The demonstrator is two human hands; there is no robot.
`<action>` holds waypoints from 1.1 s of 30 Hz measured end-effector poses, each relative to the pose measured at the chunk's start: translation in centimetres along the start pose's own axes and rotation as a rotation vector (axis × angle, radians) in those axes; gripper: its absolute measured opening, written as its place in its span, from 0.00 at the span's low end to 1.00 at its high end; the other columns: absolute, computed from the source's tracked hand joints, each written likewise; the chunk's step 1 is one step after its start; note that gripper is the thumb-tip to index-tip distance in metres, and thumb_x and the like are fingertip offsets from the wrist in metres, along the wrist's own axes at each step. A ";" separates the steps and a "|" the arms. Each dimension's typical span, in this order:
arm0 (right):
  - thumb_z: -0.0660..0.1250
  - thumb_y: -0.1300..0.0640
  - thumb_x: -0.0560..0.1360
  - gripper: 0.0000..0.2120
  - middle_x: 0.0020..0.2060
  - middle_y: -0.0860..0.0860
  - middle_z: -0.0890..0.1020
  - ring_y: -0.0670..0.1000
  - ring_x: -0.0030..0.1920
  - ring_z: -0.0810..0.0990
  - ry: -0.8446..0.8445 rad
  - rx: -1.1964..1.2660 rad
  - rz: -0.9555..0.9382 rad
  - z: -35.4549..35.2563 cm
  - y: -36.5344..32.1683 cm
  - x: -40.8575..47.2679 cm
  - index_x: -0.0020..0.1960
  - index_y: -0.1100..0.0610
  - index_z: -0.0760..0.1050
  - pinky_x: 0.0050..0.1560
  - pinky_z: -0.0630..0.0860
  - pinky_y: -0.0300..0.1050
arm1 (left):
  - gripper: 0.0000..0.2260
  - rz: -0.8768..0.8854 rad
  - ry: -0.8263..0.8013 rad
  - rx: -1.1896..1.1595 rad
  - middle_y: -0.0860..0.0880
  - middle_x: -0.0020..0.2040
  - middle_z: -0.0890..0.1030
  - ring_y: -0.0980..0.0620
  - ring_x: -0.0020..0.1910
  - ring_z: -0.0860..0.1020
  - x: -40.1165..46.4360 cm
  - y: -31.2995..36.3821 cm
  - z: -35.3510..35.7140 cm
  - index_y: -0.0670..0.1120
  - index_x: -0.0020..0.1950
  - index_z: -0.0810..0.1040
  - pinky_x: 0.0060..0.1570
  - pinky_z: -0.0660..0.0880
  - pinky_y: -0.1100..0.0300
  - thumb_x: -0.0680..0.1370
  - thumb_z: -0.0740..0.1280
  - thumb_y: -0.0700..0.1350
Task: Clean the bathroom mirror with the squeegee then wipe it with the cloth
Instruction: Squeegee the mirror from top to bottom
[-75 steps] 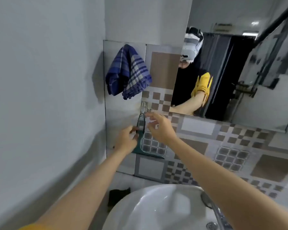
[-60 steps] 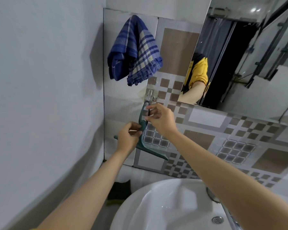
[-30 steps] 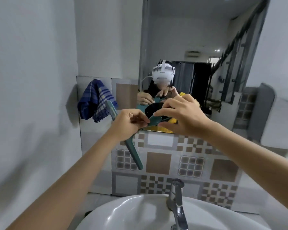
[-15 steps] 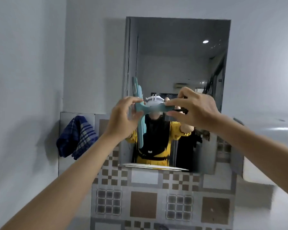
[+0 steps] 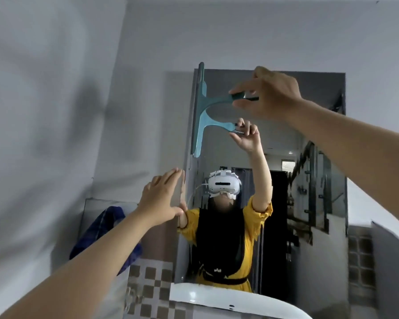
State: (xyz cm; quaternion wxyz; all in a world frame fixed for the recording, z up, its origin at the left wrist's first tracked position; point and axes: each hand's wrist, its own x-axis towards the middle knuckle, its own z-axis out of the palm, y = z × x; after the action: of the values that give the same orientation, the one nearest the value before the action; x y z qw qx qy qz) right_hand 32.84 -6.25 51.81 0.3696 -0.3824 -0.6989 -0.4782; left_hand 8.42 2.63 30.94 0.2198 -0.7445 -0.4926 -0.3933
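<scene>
Where the grey wall (image 5: 55,111) meets the tiled band, the mirror (image 5: 286,180) is seen upright above the white sink (image 5: 217,298), whose rim shows at the bottom edge. A person in yellow with a white headset is reflected in the glass. The blue checked cloth (image 5: 97,229) is hung on the wall left of the mirror, partly hidden behind the left forearm. The teal squeegee (image 5: 202,107) is held high at the mirror's upper left corner, its blade upright along the left edge and seemingly against the glass, though contact cannot be confirmed through the blur. Its handle is pinched by the right hand (image 5: 267,93), fingers curled around it. The left hand (image 5: 164,199) is kept lower at the mirror's left edge, fingers straight and close together, nothing held.
</scene>
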 end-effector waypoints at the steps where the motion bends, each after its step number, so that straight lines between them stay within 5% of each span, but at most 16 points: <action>1: 0.64 0.41 0.75 0.15 0.47 0.51 0.74 0.54 0.46 0.76 -0.006 -0.002 -0.004 0.4 -0.1 0.8 0.61 0.40 0.77 0.43 0.66 0.45 | 0.46 0.009 -0.016 0.022 0.53 0.77 0.53 0.46 0.73 0.57 0.1 -0.3 0.3 0.52 0.76 0.48 0.70 0.60 0.45 0.68 0.74 0.53; 9: 0.64 0.42 0.76 0.15 0.48 0.50 0.75 0.54 0.48 0.77 -0.026 -0.037 -0.030 2.8 0.4 3.3 0.61 0.41 0.76 0.43 0.67 0.45 | 0.45 0.041 0.025 0.084 0.53 0.77 0.54 0.46 0.71 0.60 0.5 -2.0 2.7 0.57 0.76 0.44 0.68 0.62 0.46 0.69 0.72 0.55; 20: 0.64 0.43 0.76 0.14 0.32 0.36 0.67 0.50 0.41 0.73 -0.135 -0.055 -0.089 1.5 2.8 3.0 0.60 0.45 0.76 0.37 0.66 0.43 | 0.46 -0.003 0.031 0.041 0.53 0.78 0.52 0.41 0.71 0.61 0.2 -2.7 3.3 0.66 0.73 0.39 0.64 0.68 0.42 0.70 0.72 0.55; 33: 0.68 0.42 0.73 0.13 0.38 0.52 0.78 0.56 0.40 0.76 -0.104 -0.040 0.095 -1.9 12.0 -3.1 0.56 0.42 0.78 0.41 0.73 0.49 | 0.50 -0.064 0.035 0.047 0.52 0.78 0.51 0.38 0.71 0.61 0.1 -2.0 3.6 0.68 0.71 0.35 0.58 0.75 0.42 0.69 0.74 0.50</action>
State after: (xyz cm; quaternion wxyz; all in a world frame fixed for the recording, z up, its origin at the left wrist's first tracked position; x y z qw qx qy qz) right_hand 45.13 -5.59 54.16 0.3473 -0.4470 -0.6885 -0.4534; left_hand 7.94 6.05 28.74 0.2332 -0.7161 -0.5213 -0.4013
